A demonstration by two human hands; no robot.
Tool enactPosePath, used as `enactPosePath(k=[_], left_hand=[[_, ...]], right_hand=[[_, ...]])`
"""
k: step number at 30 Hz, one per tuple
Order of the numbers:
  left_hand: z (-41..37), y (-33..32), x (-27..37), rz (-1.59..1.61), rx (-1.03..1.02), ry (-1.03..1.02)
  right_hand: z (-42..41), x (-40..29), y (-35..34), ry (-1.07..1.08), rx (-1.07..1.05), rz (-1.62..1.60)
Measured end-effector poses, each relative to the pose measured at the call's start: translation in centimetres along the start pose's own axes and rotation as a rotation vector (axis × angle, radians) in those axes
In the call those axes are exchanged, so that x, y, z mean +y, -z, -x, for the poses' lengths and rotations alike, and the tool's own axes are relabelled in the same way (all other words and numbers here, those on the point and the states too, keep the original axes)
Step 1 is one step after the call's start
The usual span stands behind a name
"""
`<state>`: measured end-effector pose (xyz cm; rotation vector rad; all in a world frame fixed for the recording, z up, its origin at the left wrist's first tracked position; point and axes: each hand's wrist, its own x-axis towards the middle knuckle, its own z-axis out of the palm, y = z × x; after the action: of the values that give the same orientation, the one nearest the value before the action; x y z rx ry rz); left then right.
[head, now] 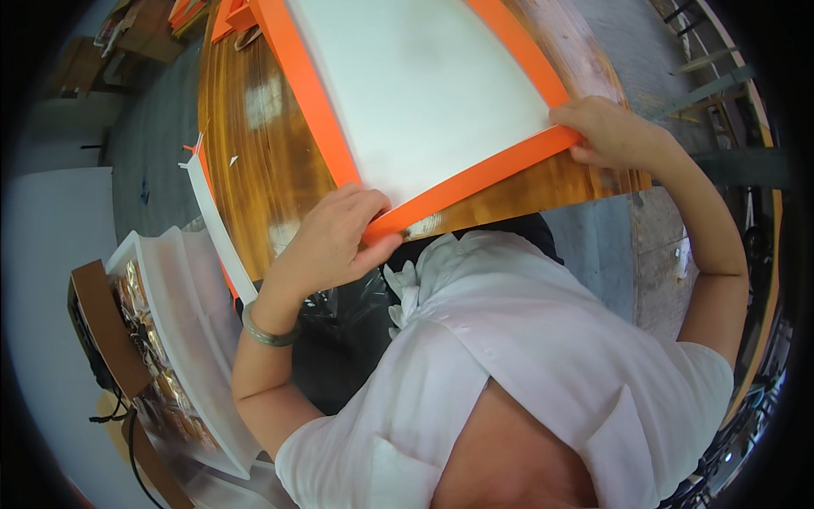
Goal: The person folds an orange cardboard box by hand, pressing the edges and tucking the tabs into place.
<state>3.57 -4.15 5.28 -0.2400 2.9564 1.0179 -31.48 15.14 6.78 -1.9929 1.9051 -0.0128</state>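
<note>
A large shallow tray-like piece, seemingly card, with a white inside (439,89) and orange raised edges, lies on a glossy wooden table (273,146). My left hand (343,235) grips its near left corner, thumb outside and fingers over the rim. At the near right corner, my right hand (604,130) pinches the orange edge (483,175) between thumb and fingers. The near edge strip stands up between both hands and runs along the table's front edge. The piece's far end is out of view.
A white and orange strip (219,229) overhangs the table's left edge. Orange pieces (240,16) lie at the table's far left. Left of the table stand a white plastic bin (184,318) and a cardboard box (111,327) near wrapped items. A small white scrap (233,161) lies on the table.
</note>
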Motion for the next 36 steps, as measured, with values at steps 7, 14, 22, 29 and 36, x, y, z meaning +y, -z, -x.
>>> enactPosePath(k=[7,14,22,29,36], left_hand=[[-1.3,0.5,-1.2,-0.227,-0.01,-0.142],[-3.8,0.2,-1.6,-0.359,0.05,-0.3],[-5.1,0.5,-2.2,-0.397,0.003,-0.354],[-4.8,-0.8,-1.2,-0.407,0.01,-0.333],[-4.5,-1.3,-1.9,-0.333,0.139,-0.374]], right_hand=[[-1.2,2.0,0.1,0.032,0.065,0.102],[-0.4,4.4,-0.4,0.046,0.183,0.156],[-0.1,3.2,0.0,-0.087,0.164,0.383],[-1.2,-6.0,-3.4,0.219,0.32,0.101],[-3.5,-10.7,-4.0,0.003,0.176,-0.343]])
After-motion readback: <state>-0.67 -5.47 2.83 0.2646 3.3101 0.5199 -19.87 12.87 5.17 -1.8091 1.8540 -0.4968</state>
